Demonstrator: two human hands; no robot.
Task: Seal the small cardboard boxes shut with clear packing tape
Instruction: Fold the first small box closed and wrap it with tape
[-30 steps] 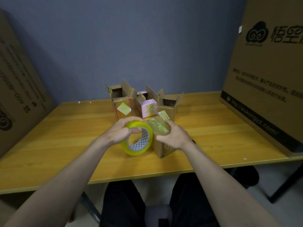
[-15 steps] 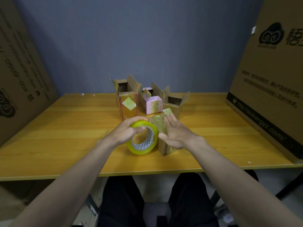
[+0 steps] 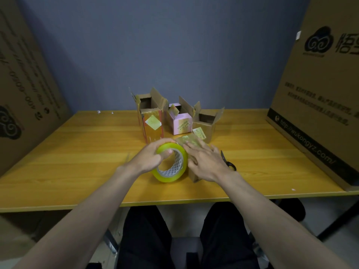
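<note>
Blue-grey wall fills the background behind a yellow wooden table [image 3: 77, 152], with a large printed cardboard carton [image 3: 318, 98] leaning at the right and another carton [image 3: 23, 90] at the left. Near the table's front middle lies a small brown cardboard box [image 3: 192, 174], its top glossy with clear tape and a pale label showing through. The right hand [image 3: 204, 162] lies flat on top of this box, fingers straight and spread a little, pressing down. Just to the box's left, touching or nearly touching it, stands a roll of tape [image 3: 171, 166] on its edge, yellowish and translucent, with a white lattice-patterned core. The left hand [image 3: 153, 158] grips the roll from above, fingers curled over the rim and a fingertip showing inside the hole. Behind the hands stand three more small boxes with their flaps up: a tall brown box [image 3: 152, 121] with a diamond-shaped sticker, a pink box [image 3: 181, 122], and a low brown box [image 3: 206, 123] with a pale label. Black-handled scissors [image 3: 229, 162] lie on the table just to the right of the right hand, partly hidden by it. Dark trousers show below the table edge.
</note>
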